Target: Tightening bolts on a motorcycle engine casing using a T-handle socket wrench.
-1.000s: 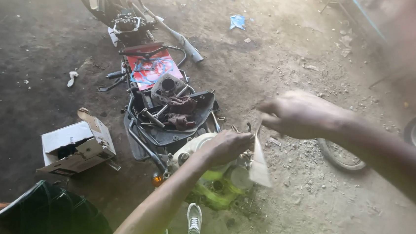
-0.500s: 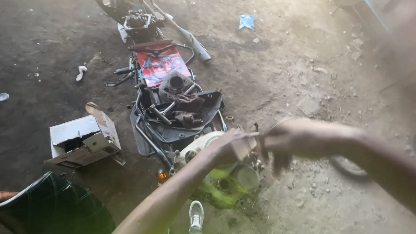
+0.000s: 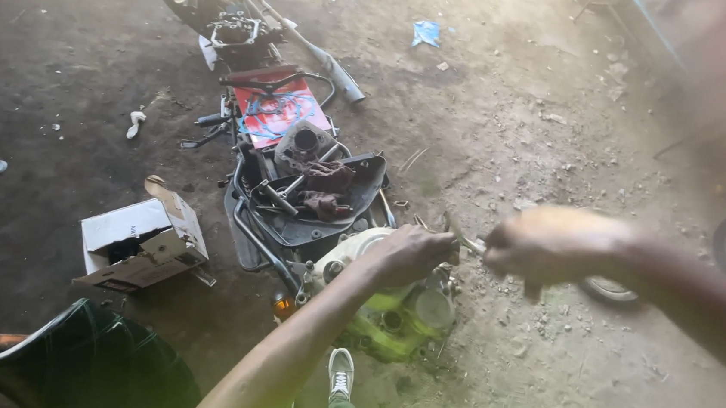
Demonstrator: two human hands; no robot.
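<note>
Head view, left to right: a dark green curved panel (image 3: 91, 364) lies at the near left on the dirt floor (image 3: 560, 116). Beside it an open cardboard box (image 3: 140, 243) shows only its flaps; its contents cannot be made out. Further right, a black tray-like shell (image 3: 327, 218) holds rags and metal parts, with a red sheet (image 3: 280, 111) beyond it. The left hand (image 3: 411, 253) rests clenched on a pale engine casing (image 3: 350, 255). The right hand (image 3: 554, 243) is clenched around a thin metal tool (image 3: 464, 238), whose tip reaches between both hands, just above the casing.
</note>
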